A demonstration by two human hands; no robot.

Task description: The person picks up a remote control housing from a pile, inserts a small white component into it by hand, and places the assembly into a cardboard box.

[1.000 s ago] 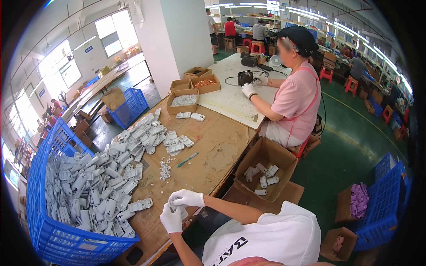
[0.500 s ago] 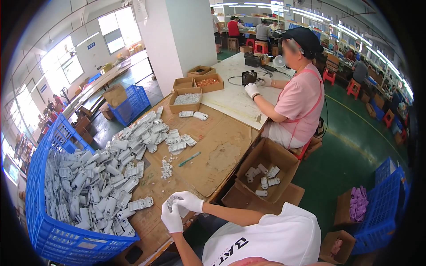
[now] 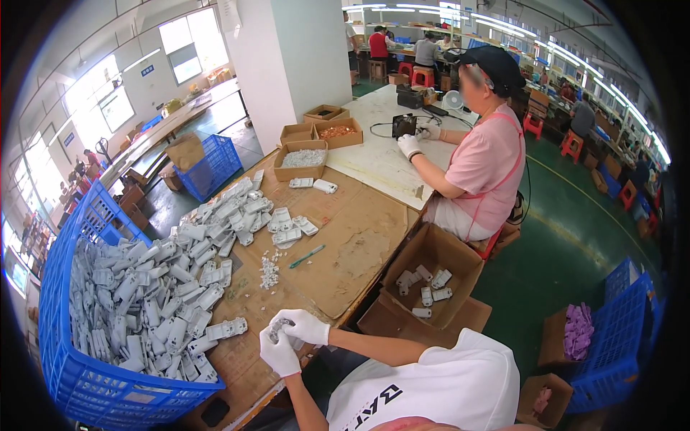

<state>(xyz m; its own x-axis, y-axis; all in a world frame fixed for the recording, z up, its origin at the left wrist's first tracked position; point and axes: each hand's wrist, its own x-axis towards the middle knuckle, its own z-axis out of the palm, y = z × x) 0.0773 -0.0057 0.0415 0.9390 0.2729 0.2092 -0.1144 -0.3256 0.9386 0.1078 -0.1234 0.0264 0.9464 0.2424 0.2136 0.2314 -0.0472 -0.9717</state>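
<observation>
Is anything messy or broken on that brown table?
Yes. The brown table covering has a ragged patch, as if its top layer peeled off. Small white bits lie scattered beside the green pen-like tool, like crumbs. White plastic pieces heap from the blue crate onto that covering, looking spilled.

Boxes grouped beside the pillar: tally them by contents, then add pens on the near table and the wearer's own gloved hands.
Box of pale bits: 1
Box of copper-coloured bits: 1
Other boxes, contents unclear: 2
Teal pen: 1
Gloved hands, left hand and right hand: 2
Total: 7
</observation>
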